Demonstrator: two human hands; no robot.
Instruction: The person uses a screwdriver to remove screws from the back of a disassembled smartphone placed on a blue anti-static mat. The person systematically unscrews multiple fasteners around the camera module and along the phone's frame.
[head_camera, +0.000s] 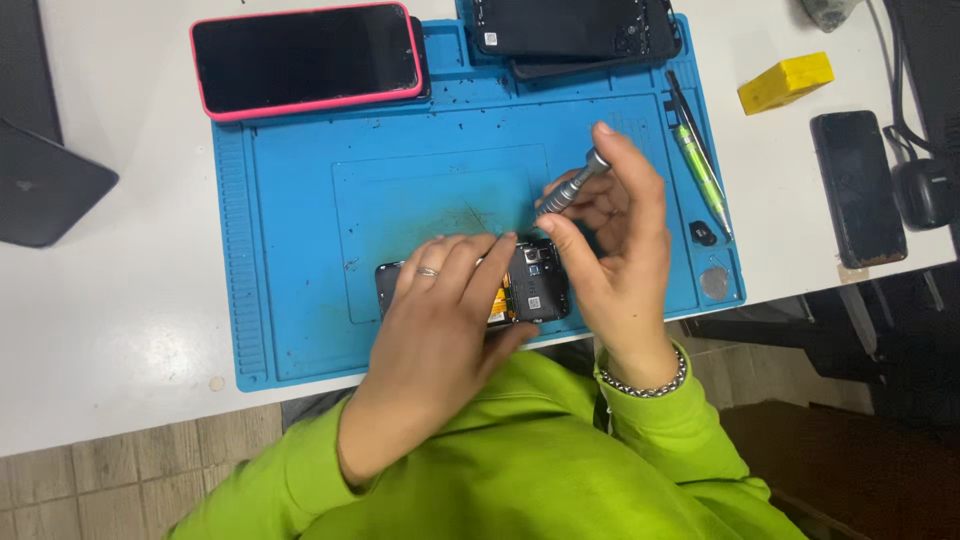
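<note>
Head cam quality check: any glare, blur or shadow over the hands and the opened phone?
Head view: even overhead light, soft shadows only. Mild glare on the white table at lower left. Left hand covers most of the opened phone. Right hand and the grey screwdriver look slightly soft. Right edge falls dark.

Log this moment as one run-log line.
left hand: pressing on opened phone | right hand: holding screwdriver, tip down at phone | surface: blue mat
</note>
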